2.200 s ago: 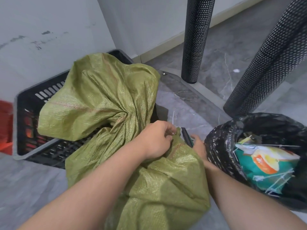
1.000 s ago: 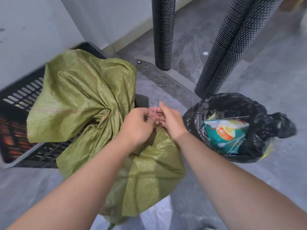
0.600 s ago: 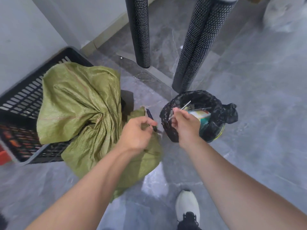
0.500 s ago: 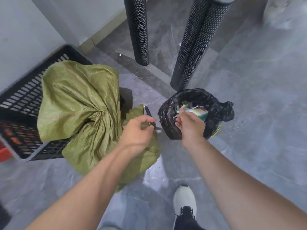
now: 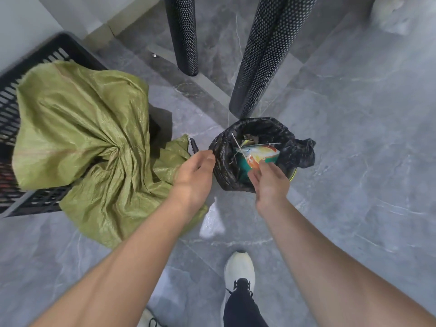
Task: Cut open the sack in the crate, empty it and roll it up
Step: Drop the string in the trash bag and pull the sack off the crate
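The green sack [image 5: 77, 138] slumps half out of the black crate [image 5: 14, 95] onto the floor, still bunched. The bin [image 5: 257, 154] stands just right of it. The right hand [image 5: 271, 182] hovers over the bin, fingers [image 5: 257, 178] loosely spread, holding nothing. The left hand [image 5: 195, 175] pinches a dark cutter [image 5: 194, 146] beside the sack's loose edge. I'd keep the blade pointing away when returning to the sack.

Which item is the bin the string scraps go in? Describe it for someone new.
Start at the two black perforated posts on the grey floor; below the right one sits a small bin lined with a black plastic bag. It alone is round and glossy black, with a teal and orange wrapper inside.
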